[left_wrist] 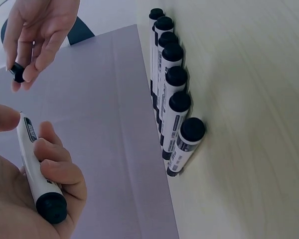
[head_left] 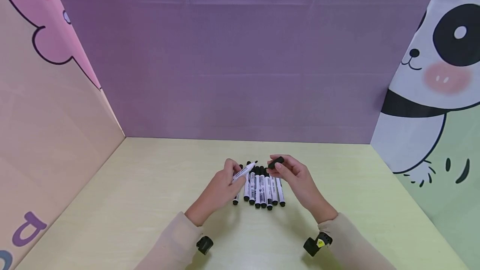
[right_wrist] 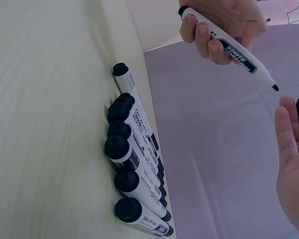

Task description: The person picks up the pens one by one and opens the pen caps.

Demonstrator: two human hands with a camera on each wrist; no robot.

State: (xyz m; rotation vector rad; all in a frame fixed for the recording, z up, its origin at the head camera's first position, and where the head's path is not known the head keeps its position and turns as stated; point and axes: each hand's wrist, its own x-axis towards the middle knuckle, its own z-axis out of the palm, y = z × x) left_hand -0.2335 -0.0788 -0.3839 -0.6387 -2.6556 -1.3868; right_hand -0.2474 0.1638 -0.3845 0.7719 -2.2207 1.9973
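My left hand (head_left: pixel 220 186) grips a white whiteboard marker (right_wrist: pixel 229 47) whose black tip (right_wrist: pixel 275 87) is bare and points up toward the right. Between the fingers and thumb of my right hand (head_left: pixel 301 180) is a black marker cap (head_left: pixel 276 162), held a short gap away from that tip. Both hands are raised over a row of white markers (head_left: pixel 263 188) with black ends, lying side by side on the table. In the left wrist view, the held marker's black end (left_wrist: pixel 52 207) sits against the palm.
One marker (head_left: pixel 235 200) lies at the left of the row, slightly apart and partly hidden by my left hand. The pale wooden table (head_left: pixel 150 203) meets a purple back panel (head_left: pixel 243 74). Printed side panels stand left and right, the right one bearing a panda (head_left: pixel 446 32).
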